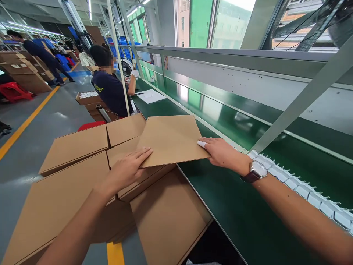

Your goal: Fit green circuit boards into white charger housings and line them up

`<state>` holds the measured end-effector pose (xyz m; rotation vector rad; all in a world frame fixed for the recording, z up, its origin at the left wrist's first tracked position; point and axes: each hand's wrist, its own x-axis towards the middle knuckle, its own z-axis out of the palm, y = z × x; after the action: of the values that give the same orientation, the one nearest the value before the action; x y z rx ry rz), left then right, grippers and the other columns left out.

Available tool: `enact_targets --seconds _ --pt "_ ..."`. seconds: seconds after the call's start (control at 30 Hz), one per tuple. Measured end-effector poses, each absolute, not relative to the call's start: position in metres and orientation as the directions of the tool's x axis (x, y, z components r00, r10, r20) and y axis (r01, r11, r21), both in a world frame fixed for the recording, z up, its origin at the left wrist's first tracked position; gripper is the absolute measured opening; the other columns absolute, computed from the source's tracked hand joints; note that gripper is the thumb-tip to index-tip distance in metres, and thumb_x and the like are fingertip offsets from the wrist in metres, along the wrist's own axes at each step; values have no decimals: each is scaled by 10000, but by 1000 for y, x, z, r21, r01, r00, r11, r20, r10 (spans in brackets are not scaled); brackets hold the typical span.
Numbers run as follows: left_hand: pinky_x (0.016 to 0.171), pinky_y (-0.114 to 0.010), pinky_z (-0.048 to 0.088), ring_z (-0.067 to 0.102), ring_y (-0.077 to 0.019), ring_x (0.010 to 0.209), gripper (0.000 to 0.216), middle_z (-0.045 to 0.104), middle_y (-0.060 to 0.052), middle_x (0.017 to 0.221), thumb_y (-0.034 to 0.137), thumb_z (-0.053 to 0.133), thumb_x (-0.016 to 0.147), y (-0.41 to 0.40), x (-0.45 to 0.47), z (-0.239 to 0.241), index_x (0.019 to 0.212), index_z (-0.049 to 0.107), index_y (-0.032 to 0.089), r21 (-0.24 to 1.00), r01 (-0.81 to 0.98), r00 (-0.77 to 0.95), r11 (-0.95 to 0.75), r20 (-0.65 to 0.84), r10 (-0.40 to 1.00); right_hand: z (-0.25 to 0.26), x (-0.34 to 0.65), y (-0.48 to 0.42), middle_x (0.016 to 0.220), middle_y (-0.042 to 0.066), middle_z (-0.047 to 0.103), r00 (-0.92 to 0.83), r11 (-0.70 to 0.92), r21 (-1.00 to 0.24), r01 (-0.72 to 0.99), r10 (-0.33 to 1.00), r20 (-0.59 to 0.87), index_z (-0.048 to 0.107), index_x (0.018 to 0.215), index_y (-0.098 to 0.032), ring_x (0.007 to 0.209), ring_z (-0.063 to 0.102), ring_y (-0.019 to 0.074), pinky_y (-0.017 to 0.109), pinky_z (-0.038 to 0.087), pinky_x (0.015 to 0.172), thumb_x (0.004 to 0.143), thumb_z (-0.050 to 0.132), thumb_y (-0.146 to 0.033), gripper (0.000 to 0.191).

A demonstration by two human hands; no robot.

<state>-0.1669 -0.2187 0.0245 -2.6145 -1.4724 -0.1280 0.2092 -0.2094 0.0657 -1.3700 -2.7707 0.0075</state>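
A flat brown cardboard sheet (172, 138) is held level between my two hands, over the corner where the stacked boxes meet the green bench. My left hand (129, 167) grips its near left edge, fingers on top and the thumb out of sight. On the right edge, my right hand (219, 151) pinches the sheet; one finger has a white cover and a watch (257, 170) is on that wrist. Beneath and left of the sheet are closed cardboard boxes (68, 187). Another brown cardboard piece (168, 213) leans or lies below, beside the bench edge.
The green bench (217, 206) runs along my right, carrying a row of white plastic parts (309, 193). A slanted metal brace (303, 95) crosses above it. Further along, a co-worker (110, 84) sits by a white sheet (151, 96). A red stool (15, 90) stands far left.
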Motion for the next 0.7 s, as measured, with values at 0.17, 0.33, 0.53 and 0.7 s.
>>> enact_targets --seconds 0.17,0.33,0.53,0.7 --pt "894 -460 592 672 -358 1234 608 621 -81 1465 292 364 932 -217 -162 34 1514 529 235 -78 890 455 -449 108 884 71 212 -207 1089 126 750 -541 541 -15 841 840 -36 650 1167 -161 930 695 272 325 423 695 869 475 -63 359" --pt "845 -394 584 709 -344 1149 570 711 -63 1348 347 396 932 -203 -163 40 1464 588 280 -43 879 477 -475 69 876 77 213 -213 1105 97 749 -512 507 -80 858 856 -72 635 1214 -191 882 675 228 298 364 634 875 453 -43 412" --pt "884 -451 583 712 -332 1087 393 754 -84 1196 416 478 984 -216 -158 50 1318 661 317 27 846 484 -532 382 788 82 216 -212 985 95 747 -458 458 4 889 889 22 678 1066 -191 839 653 228 306 283 591 879 480 -77 295" --pt "909 -426 595 724 -256 945 170 748 -55 954 368 719 911 -254 -110 33 1052 695 276 -33 635 533 -772 742 407 69 225 -206 993 64 754 -452 455 -35 890 888 81 684 1144 -223 858 659 232 298 297 606 904 474 -120 336"
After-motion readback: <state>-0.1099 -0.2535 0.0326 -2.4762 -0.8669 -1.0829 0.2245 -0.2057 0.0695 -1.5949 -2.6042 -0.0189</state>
